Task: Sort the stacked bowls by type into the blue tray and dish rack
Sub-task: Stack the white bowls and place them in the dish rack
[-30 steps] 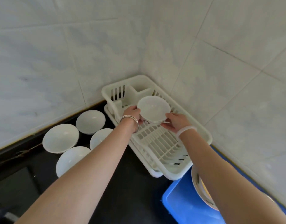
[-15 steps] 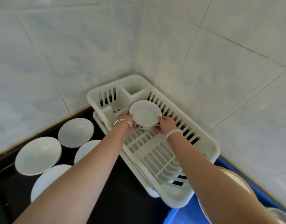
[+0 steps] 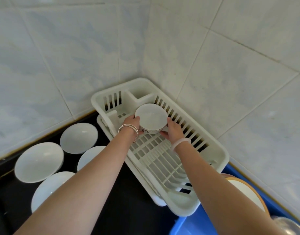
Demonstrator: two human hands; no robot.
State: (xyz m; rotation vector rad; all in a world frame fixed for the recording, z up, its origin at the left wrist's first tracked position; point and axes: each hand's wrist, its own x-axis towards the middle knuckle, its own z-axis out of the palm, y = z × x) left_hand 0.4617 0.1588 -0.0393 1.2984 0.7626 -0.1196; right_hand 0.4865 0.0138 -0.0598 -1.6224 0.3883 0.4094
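Small bowl [image 3: 151, 117] over far end of dish rack [image 3: 219, 154], left hand [image 3: 132, 124] and right hand [image 3: 173, 128] clamped on opposite sides; likely glazed ceramic: light, slick, chippable, best held under base

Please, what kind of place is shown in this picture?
Most likely a home kitchen corner: a white dish rack stands on a dark counter against tiled walls, white bowls sit beside it, and the left hand and right hand hold a small bowl at the rack.
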